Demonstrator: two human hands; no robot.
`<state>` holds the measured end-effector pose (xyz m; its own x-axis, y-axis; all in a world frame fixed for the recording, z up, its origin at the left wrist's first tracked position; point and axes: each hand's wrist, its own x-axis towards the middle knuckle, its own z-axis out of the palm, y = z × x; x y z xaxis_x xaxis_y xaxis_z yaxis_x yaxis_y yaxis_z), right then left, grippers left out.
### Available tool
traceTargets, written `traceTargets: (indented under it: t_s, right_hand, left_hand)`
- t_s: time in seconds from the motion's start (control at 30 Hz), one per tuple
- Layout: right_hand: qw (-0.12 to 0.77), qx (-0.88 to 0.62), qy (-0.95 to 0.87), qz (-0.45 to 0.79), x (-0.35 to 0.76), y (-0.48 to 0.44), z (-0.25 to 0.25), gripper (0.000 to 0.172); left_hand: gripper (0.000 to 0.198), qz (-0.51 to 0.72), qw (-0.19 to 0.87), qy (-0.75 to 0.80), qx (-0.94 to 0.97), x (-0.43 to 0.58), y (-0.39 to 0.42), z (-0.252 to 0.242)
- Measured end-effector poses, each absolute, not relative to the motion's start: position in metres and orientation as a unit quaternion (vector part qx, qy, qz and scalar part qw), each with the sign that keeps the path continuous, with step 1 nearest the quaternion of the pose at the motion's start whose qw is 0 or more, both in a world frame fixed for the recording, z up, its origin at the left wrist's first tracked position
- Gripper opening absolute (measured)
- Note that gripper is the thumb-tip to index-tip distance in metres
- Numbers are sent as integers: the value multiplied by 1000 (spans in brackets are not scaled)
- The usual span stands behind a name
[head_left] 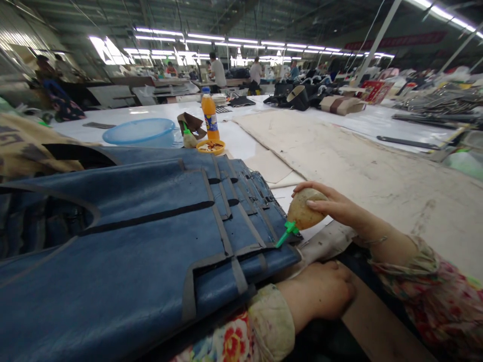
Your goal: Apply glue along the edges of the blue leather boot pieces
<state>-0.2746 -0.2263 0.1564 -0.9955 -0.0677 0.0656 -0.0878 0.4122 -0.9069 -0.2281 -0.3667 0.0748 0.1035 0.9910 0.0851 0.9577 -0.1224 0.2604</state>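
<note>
My right hand is wrapped around a rounded, yellowish glue squeeze bottle, tilted down to the left. Its green nozzle touches or nearly touches a grey strip near the edge of the blue leather-like panels. These panels lie overlapped in steps, with grey-edged borders and dark slots, and dark shiny glue lies along their stepped ends. Below the bottle, my left hand rests at the near edge of the stack, back up and fingers curled under. Whatever those fingers may grip is hidden.
Behind the panels stand a blue plastic basin, an orange drink bottle, a small yellow dish and a second green-tipped squeeze bottle. Beige sheet material covers the table at right. Several people work farther back.
</note>
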Motion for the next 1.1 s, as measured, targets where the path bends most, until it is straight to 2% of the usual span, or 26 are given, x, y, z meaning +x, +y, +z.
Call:
traceTargets:
  t_s: [0.17,0.67,1.0,1.1]
  right_hand:
    - [24,42,-841,539,-276,-222,155,44]
    - [141,34,-827,544,-322,-231,140,46]
    - [51,39,-800,597,-289,-220,141,39]
    - [73,32,-760,644,-289,-225,138,38]
  left_hand:
    - [19,118,66,659,740,-228,-367,74]
    - [19,122,63,656,742,-228,-368,74]
    - [17,126,58,661,737,-227,-364,66]
    - [19,125,63,661,737,-227,-364,67]
